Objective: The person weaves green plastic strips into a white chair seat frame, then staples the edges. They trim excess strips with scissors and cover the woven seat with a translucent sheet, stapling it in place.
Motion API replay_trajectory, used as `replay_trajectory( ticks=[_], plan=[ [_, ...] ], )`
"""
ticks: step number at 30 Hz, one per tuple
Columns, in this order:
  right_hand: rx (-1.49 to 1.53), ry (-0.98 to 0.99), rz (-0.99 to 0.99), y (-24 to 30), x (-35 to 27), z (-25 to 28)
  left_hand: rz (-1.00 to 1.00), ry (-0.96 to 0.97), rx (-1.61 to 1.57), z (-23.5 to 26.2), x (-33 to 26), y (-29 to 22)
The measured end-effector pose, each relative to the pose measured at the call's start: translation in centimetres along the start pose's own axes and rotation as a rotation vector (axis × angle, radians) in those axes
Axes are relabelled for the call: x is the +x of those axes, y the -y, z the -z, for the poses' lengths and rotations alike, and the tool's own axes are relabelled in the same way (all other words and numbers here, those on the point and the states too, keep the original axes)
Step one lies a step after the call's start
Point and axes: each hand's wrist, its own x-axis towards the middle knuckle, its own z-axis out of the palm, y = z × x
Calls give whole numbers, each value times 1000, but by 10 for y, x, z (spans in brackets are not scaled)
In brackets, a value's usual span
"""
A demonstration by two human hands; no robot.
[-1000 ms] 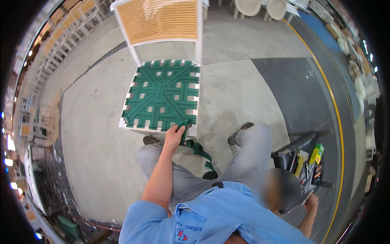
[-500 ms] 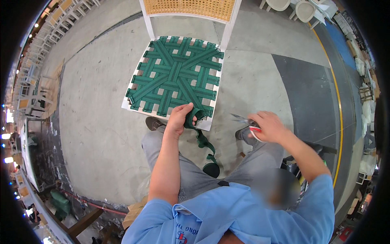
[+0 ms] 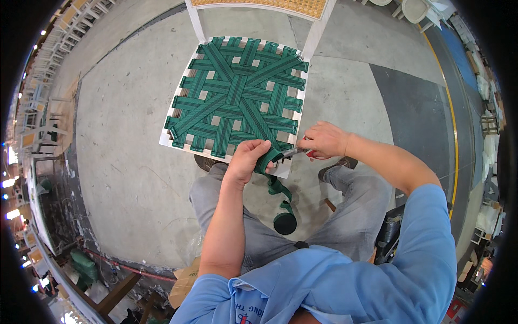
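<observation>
Before me stands a white chair (image 3: 171, 140) whose seat is woven from green webbing straps (image 3: 236, 97), some of them crossing diagonally. At the seat's near right corner my left hand (image 3: 250, 158) pinches the loose length of green webbing (image 3: 275, 157). From there the strap hangs in twists to a dark green roll (image 3: 285, 223) between my legs. My right hand (image 3: 324, 141) is closed on red-handled scissors (image 3: 318, 155). Their blades are at the webbing beside my left fingers; whether they have cut into it I cannot tell.
The chair's cane backrest (image 3: 259, 5) rises at the far side. Rows of chair frames (image 3: 65, 32) line the far left. A cardboard box (image 3: 185, 283) sits low at my left, near a dark wooden bar (image 3: 118, 294). A yellow line (image 3: 451, 124) runs along the floor at right.
My right hand has brought the scissors leftward from beside the chair to the webbing at my left hand. My left hand still grips the strap. The view has shifted slightly.
</observation>
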Motion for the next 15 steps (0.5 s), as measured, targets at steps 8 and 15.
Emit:
replay_trajectory(
  ticks=[8,15],
  plan=[
    [3,-38,45,11,14,4,35,109,-3,9,-7,3],
    [200,-427,-283,72,-62,9,96,370,154,17,-29,5]
  ],
)
